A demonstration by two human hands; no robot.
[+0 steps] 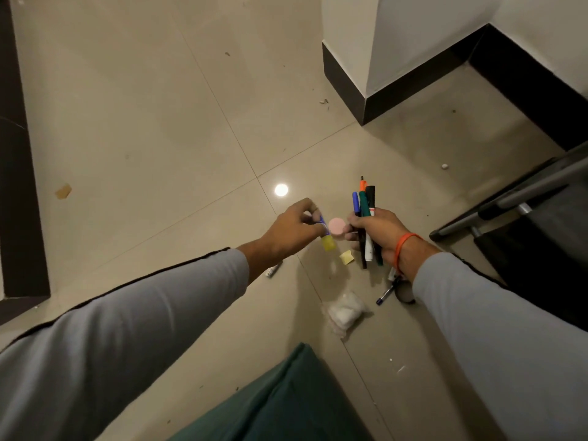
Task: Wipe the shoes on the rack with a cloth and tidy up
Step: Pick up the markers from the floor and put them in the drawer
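Note:
My left hand pinches a small glue stick with a yellow body and blue label above the beige tiled floor. My right hand grips a bundle of several markers and pens, their tips pointing up and away. A round pink object sits between the two hands; whether it lies on the floor or is held, I cannot tell. No shoes, rack or wiping cloth are in view.
On the floor lie a yellow paper scrap, a white crumpled plastic bag, a blue pen, a white tube and a brown scrap. A chair base stands right. A wall corner rises behind. Green fabric lies at the bottom.

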